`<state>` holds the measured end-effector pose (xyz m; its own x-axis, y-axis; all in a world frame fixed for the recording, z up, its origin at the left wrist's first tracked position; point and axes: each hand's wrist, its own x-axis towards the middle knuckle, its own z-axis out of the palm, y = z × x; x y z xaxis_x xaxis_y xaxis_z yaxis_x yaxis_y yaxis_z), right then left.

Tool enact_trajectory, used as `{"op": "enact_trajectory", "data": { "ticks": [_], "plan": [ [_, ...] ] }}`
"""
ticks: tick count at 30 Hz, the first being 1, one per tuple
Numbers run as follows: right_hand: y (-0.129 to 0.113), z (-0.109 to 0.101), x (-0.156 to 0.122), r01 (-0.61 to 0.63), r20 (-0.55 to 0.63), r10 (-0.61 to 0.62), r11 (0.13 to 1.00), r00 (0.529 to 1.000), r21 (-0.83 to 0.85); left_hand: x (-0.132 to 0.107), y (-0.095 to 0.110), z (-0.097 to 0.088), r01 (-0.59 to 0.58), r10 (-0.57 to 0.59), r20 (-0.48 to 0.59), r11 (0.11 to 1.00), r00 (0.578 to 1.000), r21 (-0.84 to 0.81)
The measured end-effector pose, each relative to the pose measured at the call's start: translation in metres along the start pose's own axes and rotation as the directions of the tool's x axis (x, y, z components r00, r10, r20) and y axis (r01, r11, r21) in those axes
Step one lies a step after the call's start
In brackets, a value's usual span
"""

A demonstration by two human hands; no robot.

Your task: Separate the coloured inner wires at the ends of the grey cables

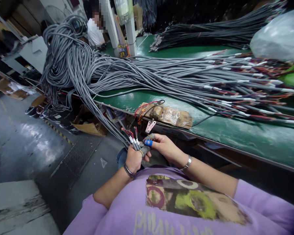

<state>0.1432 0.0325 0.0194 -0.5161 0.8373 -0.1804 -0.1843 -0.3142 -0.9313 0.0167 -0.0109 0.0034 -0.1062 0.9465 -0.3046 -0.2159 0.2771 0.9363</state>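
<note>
My left hand (134, 160) is closed around several grey cables (136, 144) near their ends. White sleeves show there, and thin coloured wires fan out above the grip. Beside it, my right hand (167, 147) has its thumb and fingers bent together at the cable ends; whatever lies between them is too small to name. Grey coverings wrap some fingers, and blue tape (148, 143) is around one right digit. From the left hand the cables run up to a big grey cable bundle (127, 73) on the green table (235, 130).
A taped cardboard-like block (166, 114) with wires and a pink clip (150, 125) sits at the table's near edge. Dark cables (205, 36) and a plastic bag (279, 36) lie farther back. A cardboard box (90, 125) stands below. A person in white (95, 32) is beyond the bundle.
</note>
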Motion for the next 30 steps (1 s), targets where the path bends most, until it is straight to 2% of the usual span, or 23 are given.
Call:
{"op": "enact_trajectory", "data": {
  "ticks": [6,15,23,30],
  "plan": [
    [0.006,0.001,0.001,-0.005,-0.085,0.008,0.999,0.996,0.037,-0.001,0.0,0.001,-0.009,0.009,-0.013,1.0,1.0,-0.009],
    [0.01,-0.007,0.0,-0.026,-0.12,0.029,0.999,0.992,0.028,0.002,0.0,-0.001,-0.064,0.063,-0.024,0.997,0.998,-0.038],
    [0.012,-0.007,-0.001,-0.024,-0.138,0.021,1.0,0.99,-0.02,0.001,-0.001,-0.001,-0.063,0.062,-0.039,0.998,0.997,-0.008],
    [0.012,-0.004,-0.003,-0.015,-0.182,0.017,1.0,0.983,0.01,0.003,-0.003,-0.001,-0.062,0.061,-0.072,0.998,0.996,-0.013]
  ]
}}
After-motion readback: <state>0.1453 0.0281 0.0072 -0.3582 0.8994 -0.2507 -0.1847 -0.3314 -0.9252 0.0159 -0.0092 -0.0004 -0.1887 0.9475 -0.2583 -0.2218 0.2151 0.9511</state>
